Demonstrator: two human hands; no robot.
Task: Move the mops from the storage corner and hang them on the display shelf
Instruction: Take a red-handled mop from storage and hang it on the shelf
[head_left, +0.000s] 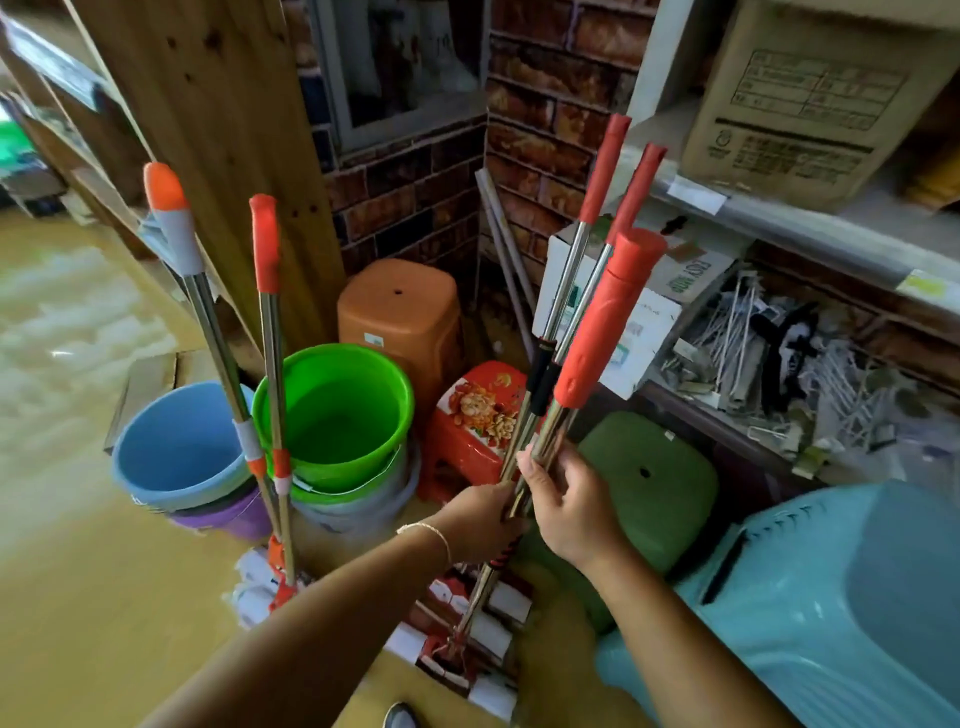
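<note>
Standing in a brick-walled storage corner, a person is gathering three mops (558, 374) into one bundle, and both hands are gripping the shafts low down, below the red grips. The left hand (485, 519) is wrapping round the bundle from underneath; the right hand (563, 501) is curling its fingers round it just above. The poles are looking like polished steel tubes, stiff and smooth, likely slippery against each other, so a firm two-handed hold near the middle is seeming wise. They are probably light but top-long and awkward to swing. Their packaged heads (467, 649) are resting on the floor, wrapped in red and white card.

Two more mops (270, 332) are leaning apart to the left, beside a wooden panel (208, 104), their orange-capped handles pointing up.

Around them, moulded plastic goods are crowding the corner: a pale blue tub (831, 597) at the right, a green stool (649, 478), an orange stool (400, 312), a flowered red stool (478, 410), then a glossy green bucket (337, 405) and a blue bucket (176, 447), both nested in stacks. A cardboard box (810, 93) is sitting on the metal shelf (779, 218) above.
</note>
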